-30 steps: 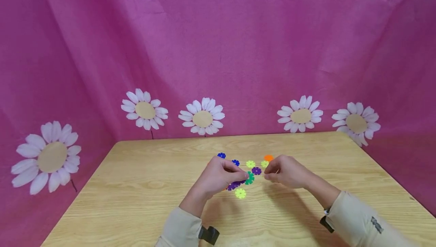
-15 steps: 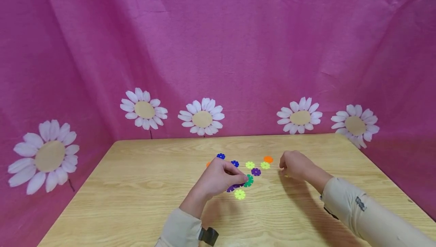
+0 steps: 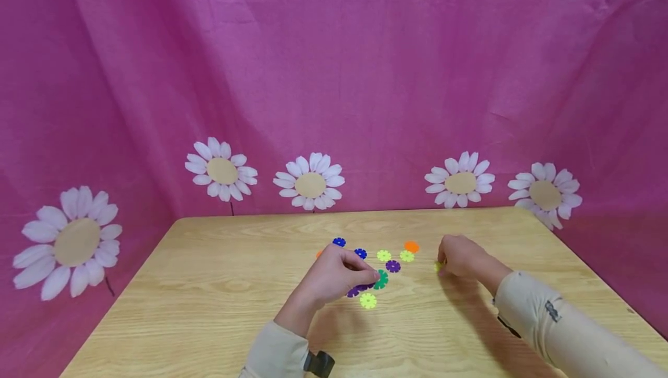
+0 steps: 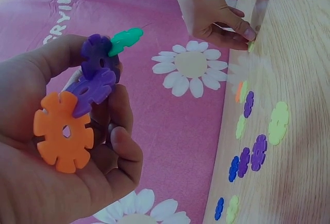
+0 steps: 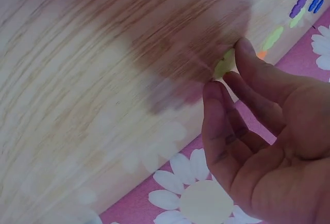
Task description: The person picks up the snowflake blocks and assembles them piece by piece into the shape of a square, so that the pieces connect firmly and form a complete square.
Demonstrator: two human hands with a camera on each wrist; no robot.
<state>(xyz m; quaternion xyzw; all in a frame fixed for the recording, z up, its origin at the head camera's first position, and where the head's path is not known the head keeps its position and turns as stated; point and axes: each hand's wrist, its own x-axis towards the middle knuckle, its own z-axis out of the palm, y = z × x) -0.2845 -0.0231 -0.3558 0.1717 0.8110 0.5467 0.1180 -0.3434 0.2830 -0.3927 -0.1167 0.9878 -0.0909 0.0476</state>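
In the left wrist view my left hand (image 4: 111, 175) holds a short chain of interlocking snowflake discs. The chain runs from an orange disc (image 4: 54, 141) through two purple discs (image 4: 103, 82) to a green disc (image 4: 126, 40). From the head view, the left hand (image 3: 334, 276) covers much of it, while the green disc (image 3: 381, 279) shows beyond the fingertips. Farther right, my right hand (image 3: 461, 256) is low at the table. Its thumb and fingertips pinch a yellow-green disc (image 5: 224, 64) by the edges at the tabletop.
Loose discs lie around the middle of the wooden table (image 3: 209, 308): blue (image 3: 360, 254), purple (image 3: 393, 266), orange (image 3: 411, 247) and several yellow-green (image 3: 368, 301). A pink cloth (image 3: 365, 76) printed with daisies hangs behind the table.
My right hand has moved right, away from the chain, down to a yellow-green disc on the table. The left hand stays nearly still with its chain.
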